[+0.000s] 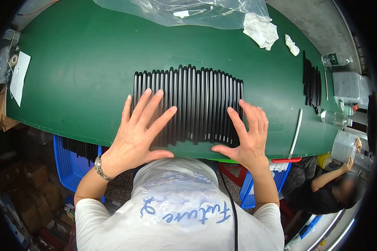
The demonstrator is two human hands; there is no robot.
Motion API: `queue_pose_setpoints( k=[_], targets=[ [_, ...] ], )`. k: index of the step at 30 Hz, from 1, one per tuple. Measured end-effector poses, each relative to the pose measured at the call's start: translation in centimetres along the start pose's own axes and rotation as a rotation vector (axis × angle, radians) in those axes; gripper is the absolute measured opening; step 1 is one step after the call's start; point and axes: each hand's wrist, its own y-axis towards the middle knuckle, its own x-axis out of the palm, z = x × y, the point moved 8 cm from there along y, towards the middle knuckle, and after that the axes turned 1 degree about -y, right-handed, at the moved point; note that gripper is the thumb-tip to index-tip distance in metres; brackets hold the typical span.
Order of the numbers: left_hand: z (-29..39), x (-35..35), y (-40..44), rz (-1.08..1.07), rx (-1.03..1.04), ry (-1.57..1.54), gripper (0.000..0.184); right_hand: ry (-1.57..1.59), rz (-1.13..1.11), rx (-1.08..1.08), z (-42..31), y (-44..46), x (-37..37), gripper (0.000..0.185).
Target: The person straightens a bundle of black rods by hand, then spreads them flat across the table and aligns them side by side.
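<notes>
Many slim black sticks [192, 100] lie side by side in a row on the green table [92, 54], their far tips uneven. My left hand [138, 129] rests on the left part of the row, fingers spread, with its thumb at the near ends. At the right end of the row, my right hand [250, 131] has its fingers apart, the index finger and thumb beside or on the last sticks. Neither hand grasps a stick. The palms hide some near ends on the left.
Clear plastic [213, 14] and crumpled white paper [262, 31] lie at the back. More black sticks [311, 83] and bottles [334, 118] are at the right. Blue baskets [71, 167] stand below the near edge. Another person [326, 188] holds a bundle at the far right.
</notes>
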Motion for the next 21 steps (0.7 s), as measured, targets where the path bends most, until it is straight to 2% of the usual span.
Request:
queue_pose_setpoints(
  k=[4, 8, 9, 12, 13, 16, 17, 21],
  targets=[
    [-0.4, -1.1, 1.4, -0.042, 0.033, 0.029, 0.092, 0.105, -0.095, -0.031, -0.8, 0.0, 0.5, 0.081],
    [1.1, -2.2, 4.6, -0.048, 0.179, 0.036, 0.083, 0.139, -0.114, -0.023, -0.3, -0.6, 0.5, 0.079],
    [1.6, -2.4, 5.6, -0.058, 0.199, -0.006, 0.075, 0.141, -0.12, -0.027, -0.1, -0.7, 0.6, 0.078],
    [1.8, -1.4, 8.7, -0.004, 0.272, -0.078, 0.067, 0.171, -0.144, -0.048, 0.1, -1.1, 0.6, 0.075],
    [1.8, -1.3, 10.0, 0.035, 0.271, -0.104, 0.055, 0.186, -0.155, -0.057, 0.0, -1.2, 0.5, 0.074],
    [1.8, -0.5, 13.5, 0.095, 0.29, -0.144, 0.047, 0.234, -0.13, -0.05, 0.4, -1.5, 0.1, 0.068],
    [1.8, -0.2, 14.4, 0.134, 0.293, -0.174, 0.038, 0.235, -0.125, -0.053, 0.5, -1.5, 0.1, 0.065],
    [2.5, 0.8, 16.6, 0.177, 0.315, -0.146, 0.022, 0.251, -0.103, -0.05, 0.8, -1.6, 0.2, 0.06]
  ],
)
